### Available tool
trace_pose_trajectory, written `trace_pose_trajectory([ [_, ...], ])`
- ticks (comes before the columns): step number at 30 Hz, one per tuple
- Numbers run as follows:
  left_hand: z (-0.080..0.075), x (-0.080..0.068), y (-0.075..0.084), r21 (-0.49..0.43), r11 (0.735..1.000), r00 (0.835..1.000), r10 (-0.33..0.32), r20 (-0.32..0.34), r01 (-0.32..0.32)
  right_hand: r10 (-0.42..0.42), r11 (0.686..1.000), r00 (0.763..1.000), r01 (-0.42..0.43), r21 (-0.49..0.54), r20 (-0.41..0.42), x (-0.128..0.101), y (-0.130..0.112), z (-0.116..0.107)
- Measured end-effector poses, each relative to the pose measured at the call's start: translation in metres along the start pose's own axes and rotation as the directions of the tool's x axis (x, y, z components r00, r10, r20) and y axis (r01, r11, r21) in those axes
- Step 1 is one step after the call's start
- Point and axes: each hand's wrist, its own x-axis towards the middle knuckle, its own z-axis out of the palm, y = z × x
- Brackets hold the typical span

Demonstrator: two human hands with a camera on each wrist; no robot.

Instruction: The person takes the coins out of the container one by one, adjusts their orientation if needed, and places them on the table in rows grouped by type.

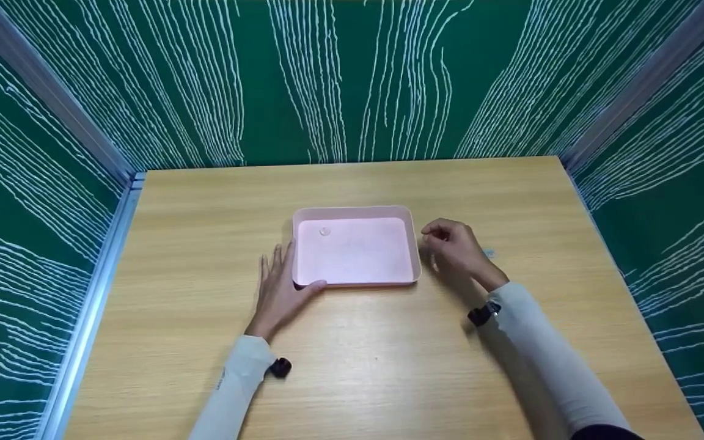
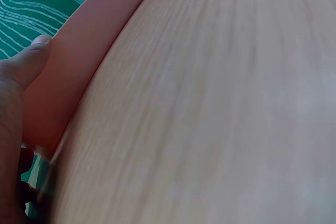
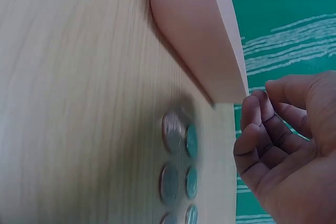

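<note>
A shallow pink tray (image 1: 355, 210) sits mid-table with one small coin (image 1: 324, 231) in its far left corner. My left hand (image 1: 278, 286) lies flat on the table at the tray's front left corner, its thumb (image 2: 26, 66) against the tray wall (image 2: 89, 51). My right hand (image 1: 454, 244) hovers just right of the tray with its fingers loosely curled. In the right wrist view the hand (image 3: 283, 145) shows nothing in its fingers, and several coins (image 3: 178, 166) lie in two rows on the wood beside the tray wall (image 3: 194, 35).
The wooden table (image 1: 358, 366) is walled by green panels with white lines on three sides. A metal rail (image 1: 92, 293) runs along its left edge. One coin (image 1: 489, 252) shows on the table behind my right hand.
</note>
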Motion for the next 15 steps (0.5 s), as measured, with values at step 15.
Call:
trace_pose_trajectory([
  [15, 0.000, -0.001, 0.000, 0.004, 1.000, 1.000, 0.005, -0.009, -0.005, -0.045, 0.999, 0.995, 0.046, -0.008, 0.092, 0.025, -0.027, 0.032],
])
